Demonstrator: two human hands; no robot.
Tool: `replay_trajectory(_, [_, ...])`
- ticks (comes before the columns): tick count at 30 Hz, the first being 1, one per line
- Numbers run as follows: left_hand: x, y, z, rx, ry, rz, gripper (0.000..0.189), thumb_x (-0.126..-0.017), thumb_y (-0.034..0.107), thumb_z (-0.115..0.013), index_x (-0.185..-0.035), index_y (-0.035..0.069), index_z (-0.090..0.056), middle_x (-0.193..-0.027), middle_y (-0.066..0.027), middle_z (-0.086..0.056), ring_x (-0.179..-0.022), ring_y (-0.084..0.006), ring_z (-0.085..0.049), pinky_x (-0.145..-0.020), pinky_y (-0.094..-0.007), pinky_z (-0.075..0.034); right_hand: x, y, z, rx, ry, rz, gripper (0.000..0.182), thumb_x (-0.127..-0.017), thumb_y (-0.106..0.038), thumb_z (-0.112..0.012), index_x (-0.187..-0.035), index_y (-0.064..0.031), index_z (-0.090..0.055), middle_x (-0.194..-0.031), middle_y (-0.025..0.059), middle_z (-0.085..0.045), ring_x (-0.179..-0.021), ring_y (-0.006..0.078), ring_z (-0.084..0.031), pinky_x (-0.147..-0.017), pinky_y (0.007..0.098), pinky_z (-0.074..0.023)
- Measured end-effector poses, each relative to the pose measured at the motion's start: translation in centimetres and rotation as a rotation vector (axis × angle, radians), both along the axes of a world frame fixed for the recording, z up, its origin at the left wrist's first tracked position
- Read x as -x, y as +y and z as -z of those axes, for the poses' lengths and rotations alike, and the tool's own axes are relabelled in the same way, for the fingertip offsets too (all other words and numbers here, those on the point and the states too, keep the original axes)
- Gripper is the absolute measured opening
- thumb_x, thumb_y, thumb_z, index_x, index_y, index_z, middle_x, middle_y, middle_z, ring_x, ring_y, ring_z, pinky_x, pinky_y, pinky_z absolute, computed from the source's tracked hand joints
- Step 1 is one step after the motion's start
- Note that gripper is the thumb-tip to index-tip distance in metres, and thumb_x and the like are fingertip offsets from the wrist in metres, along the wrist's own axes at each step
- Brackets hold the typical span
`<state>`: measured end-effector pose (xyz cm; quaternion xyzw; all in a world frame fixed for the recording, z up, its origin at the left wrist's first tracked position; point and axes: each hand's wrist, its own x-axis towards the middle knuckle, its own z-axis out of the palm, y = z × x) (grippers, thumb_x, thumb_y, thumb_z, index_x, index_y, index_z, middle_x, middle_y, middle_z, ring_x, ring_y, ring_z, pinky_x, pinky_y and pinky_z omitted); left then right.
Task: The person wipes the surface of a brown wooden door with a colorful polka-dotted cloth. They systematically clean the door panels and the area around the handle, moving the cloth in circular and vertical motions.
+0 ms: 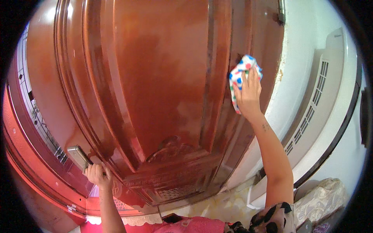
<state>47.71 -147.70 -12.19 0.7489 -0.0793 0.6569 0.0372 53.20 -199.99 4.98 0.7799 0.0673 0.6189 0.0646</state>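
Note:
A reddish-brown panelled door (pixel 163 81) with a glossy finish fills most of the view. My right hand (pixel 249 90) presses a white cloth (pixel 240 77) with blue, red and green dots flat against the door's right side, near the hinge edge. At the lower left, my left hand (pixel 98 176) is closed around the handle of the metal door lock (pixel 78 154). Carved relief and a smaller panel (pixel 180 192) lie low on the door. The cloth's underside and the part of the handle inside my fist are hidden.
A metal hinge (pixel 281 11) shows at the upper right beside the white wall (pixel 294 67). Farther right stands a white appliance with vent slots (pixel 309 116). A patterned fabric-covered item (pixel 323 201) sits lower right. The red door frame (pixel 43 166) curves along the left, and tiles (pixel 215 208) cover the floor.

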Motion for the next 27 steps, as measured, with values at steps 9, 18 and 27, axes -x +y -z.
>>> replay_trajectory(9, [0.4, 0.7, 0.4, 0.001, 0.046, -0.041, 0.018, -0.065, 0.01, -0.062, -0.062, 0.009, -0.045, -0.063, -0.0085, -0.046, -0.063, -0.0293, -0.049, -0.06, -0.0402, -0.035, 0.1, -1.2, 14.0, 0.025, 0.221, -0.025, 0.049, -0.085, -0.029, -0.066, -0.116, 0.0053, -0.052, -0.141, 0.0323, -0.027, -0.139, 0.0499, -0.016, -0.11, 0.0635, -0.0148])
replay_trajectory(18, [0.6, -0.9, -0.9, 0.04, 0.057, -0.026, 0.021, -0.066, 0.009, -0.065, -0.061, 0.01, -0.045, -0.06, -0.007, -0.045, -0.06, -0.0276, -0.048, -0.06, -0.0391, -0.033, 1.9, -0.1, 19.9, 0.651, 0.657, -0.255, 0.037, -0.083, -0.026, -0.059, -0.119, -0.0261, -0.06, -0.14, -0.0017, -0.046, -0.136, 0.0226, -0.034, -0.108, 0.0512, -0.0262])
replay_trajectory(27, [1.0, -0.4, -1.0, 0.02, 0.045, -0.012, 0.022, -0.064, 0.008, -0.066, -0.06, 0.011, -0.045, -0.058, -0.006, -0.044, -0.057, -0.0257, -0.047, -0.057, -0.0378, -0.033, 1.3, 15.5, 20.5, 0.989, 0.423, -0.186, 0.052, -0.09, -0.032, -0.046, -0.142, -0.0291, -0.043, -0.156, -0.007, -0.023, -0.145, 0.0149, -0.017, -0.116, 0.0487, -0.0009])
